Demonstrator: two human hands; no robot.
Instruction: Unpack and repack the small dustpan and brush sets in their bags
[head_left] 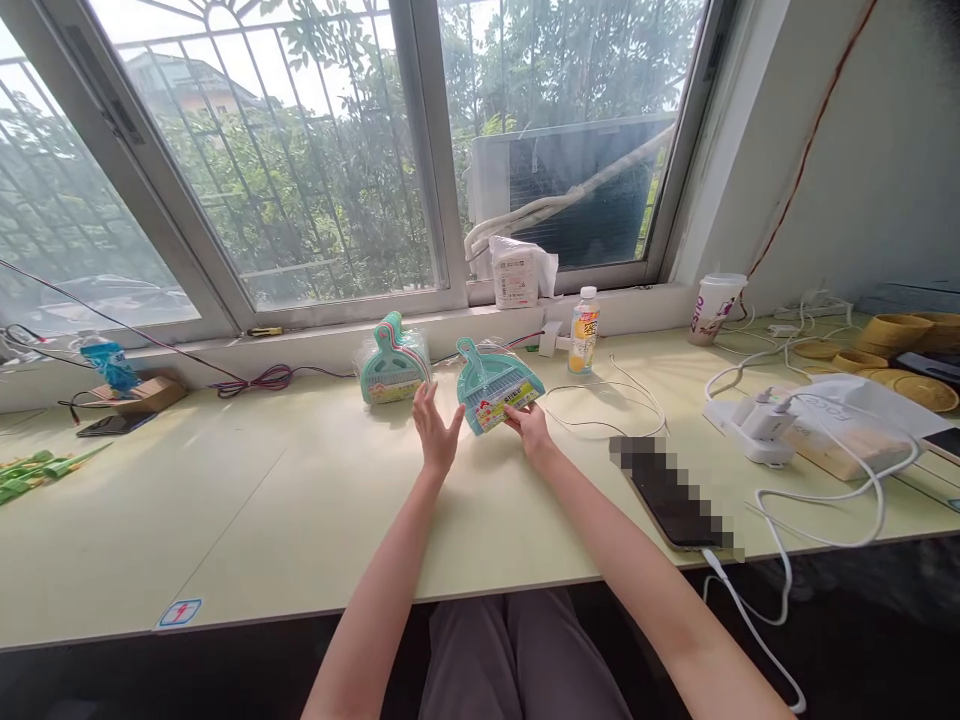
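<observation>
My right hand (531,428) grips the lower right edge of a teal mini dustpan and brush set (491,375), which is wrapped in clear plastic with a printed label. The set is tilted, its handle pointing away from me. Beside it, my left hand (437,430) is raised with thumb and fingers apart, nothing held. Its fingertips are close to a stack of similar dustpan sets (391,375), with teal at the front and pink and other colours behind. Whether they touch the stack's plastic I cannot tell.
A drink bottle (583,335) stands behind on the right, near a cup (714,312). A phone (671,495) with a white cable lies by my right forearm. Chargers (766,425) and cables spread at right. Bundled wires (259,380) and a small box (146,390) sit at left.
</observation>
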